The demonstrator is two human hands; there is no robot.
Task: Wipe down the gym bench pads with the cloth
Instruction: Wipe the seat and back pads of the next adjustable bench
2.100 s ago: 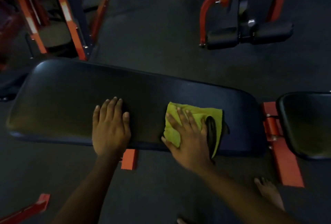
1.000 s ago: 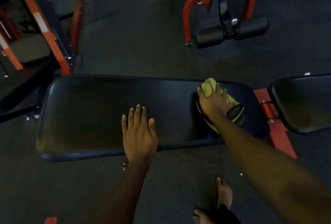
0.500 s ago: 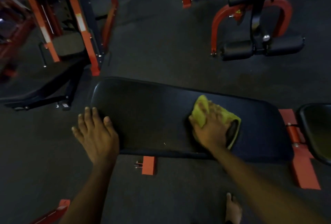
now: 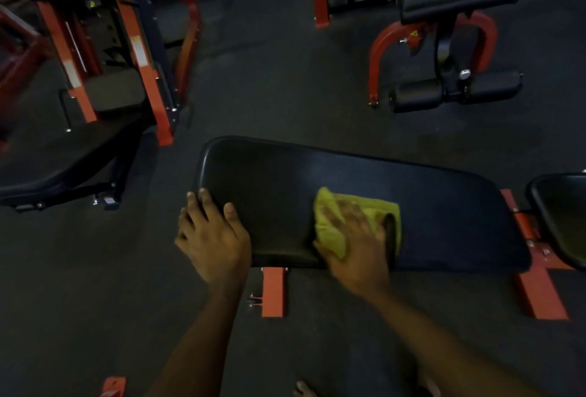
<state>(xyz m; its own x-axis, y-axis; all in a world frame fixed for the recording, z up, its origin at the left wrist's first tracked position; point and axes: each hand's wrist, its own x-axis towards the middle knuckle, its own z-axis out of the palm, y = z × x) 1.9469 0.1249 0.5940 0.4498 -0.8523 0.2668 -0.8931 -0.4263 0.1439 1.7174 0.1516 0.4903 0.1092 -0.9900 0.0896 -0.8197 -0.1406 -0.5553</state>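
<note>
Your right hand [image 4: 358, 247] lies flat with fingers spread, pressing the crumpled yellow-green cloth [image 4: 328, 233] onto the long black padded bench pad [image 4: 444, 206], near its front edge and about midway along it. Your left hand [image 4: 212, 238] is open and holds nothing, its straight fingers resting on the pad's near left corner. The smaller black seat pad [image 4: 561, 219] sits just beside the long pad's right end.

Scene was dim, colours muted, floor [image 4: 285, 79] nearly black. Faint sheen lay on left end of bench pad [image 4: 253, 181]. Right hand [image 4: 355, 238] and cloth [image 4: 329, 234] were smeared by motion blur. Wide-angle distortion bent edges; far left corner was lost in shadow.
</note>
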